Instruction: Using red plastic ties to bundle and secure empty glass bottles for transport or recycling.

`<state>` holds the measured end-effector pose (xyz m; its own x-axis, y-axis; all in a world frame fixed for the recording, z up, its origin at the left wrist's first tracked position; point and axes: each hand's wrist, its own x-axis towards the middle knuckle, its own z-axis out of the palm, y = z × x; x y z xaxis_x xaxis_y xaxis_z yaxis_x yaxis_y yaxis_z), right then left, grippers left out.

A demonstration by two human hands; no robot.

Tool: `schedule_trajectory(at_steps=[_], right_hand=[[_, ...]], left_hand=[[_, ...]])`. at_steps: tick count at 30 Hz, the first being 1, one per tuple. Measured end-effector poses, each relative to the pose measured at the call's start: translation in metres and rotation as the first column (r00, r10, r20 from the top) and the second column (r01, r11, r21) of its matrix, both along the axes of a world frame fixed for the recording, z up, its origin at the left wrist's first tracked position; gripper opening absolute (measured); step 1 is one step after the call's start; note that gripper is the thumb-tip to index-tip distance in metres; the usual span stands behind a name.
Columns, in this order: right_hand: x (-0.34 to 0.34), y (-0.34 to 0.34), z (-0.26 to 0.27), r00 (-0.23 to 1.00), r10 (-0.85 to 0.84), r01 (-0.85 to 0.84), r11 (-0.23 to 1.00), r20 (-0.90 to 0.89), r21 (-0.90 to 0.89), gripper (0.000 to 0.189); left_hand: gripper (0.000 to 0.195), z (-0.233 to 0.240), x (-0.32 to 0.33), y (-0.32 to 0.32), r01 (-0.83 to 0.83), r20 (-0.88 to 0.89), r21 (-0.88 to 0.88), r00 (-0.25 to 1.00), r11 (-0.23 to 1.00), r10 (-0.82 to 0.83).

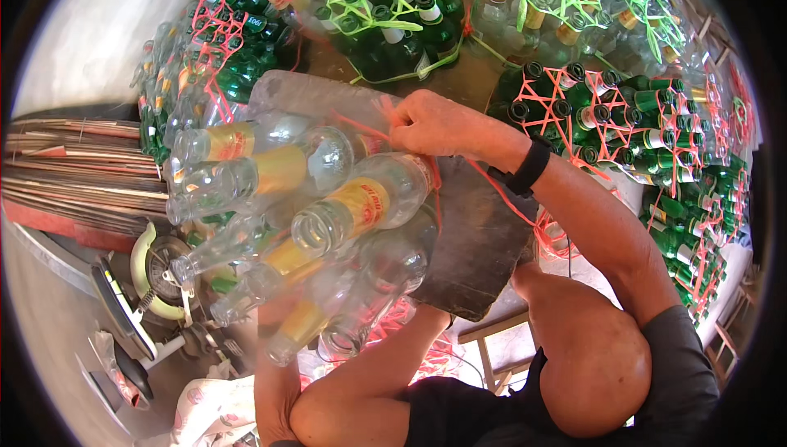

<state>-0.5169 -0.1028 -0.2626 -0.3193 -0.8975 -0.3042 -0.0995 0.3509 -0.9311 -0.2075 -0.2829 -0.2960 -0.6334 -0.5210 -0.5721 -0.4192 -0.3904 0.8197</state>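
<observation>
My right hand (427, 122), with a dark wristband, is closed on red plastic twine (363, 125) at the base end of a bundle of clear glass bottles (359, 204). The bottles have yellow neck labels and lie tilted, their open mouths facing left and towards me. Under and beside them is a dark wooden board (482, 250). A strand of the twine runs from beneath my right wrist to a loose red tangle (550, 238) at the board's right edge. My left forearm (275, 379) rises at the lower left; the bottles hide my left hand.
Green bottles (393, 35) bound with green twine stand beyond the board. More bundles tied in red (590, 115) stand at the right, others (230, 29) at the far left. Stacked wooden strips (80, 170) and a wheeled vehicle (163, 275) are at the left.
</observation>
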Motion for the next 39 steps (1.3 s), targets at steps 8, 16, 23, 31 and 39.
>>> schedule_trajectory(at_steps=[8, 16, 23, 31, 39], right_hand=[[0.004, -0.001, -0.002, 0.996, -0.064, 0.063, 0.998, -0.057, -0.020, 0.025], [0.007, -0.011, 0.004, 0.996, -0.071, 0.075, 0.995, 0.055, -0.062, 0.021], [0.008, -0.026, 0.003, 0.979, -0.124, 0.109, 0.989, 0.159, 0.101, 0.020], [-0.004, -0.039, -0.007, 0.983, -0.071, 0.064, 0.997, 0.167, 0.051, 0.021], [-0.002, -0.055, -0.002, 0.980, -0.051, 0.042, 0.998, 0.191, 0.051, 0.026]], left_hand=[[0.022, 0.002, 0.002, 0.000, -0.024, -0.035, 0.025, 0.999, 0.999, 0.025], [0.020, 0.014, 0.022, -0.011, -0.098, -0.070, 0.013, 0.993, 0.995, 0.099], [0.019, 0.020, 0.038, -0.020, -0.156, -0.113, 0.010, 0.981, 0.988, 0.156], [0.019, 0.015, 0.044, -0.027, -0.177, -0.164, 0.047, 0.969, 0.983, 0.182], [0.043, -0.026, 0.078, -0.058, 0.038, -0.274, -0.083, 0.960, 0.996, -0.060]])
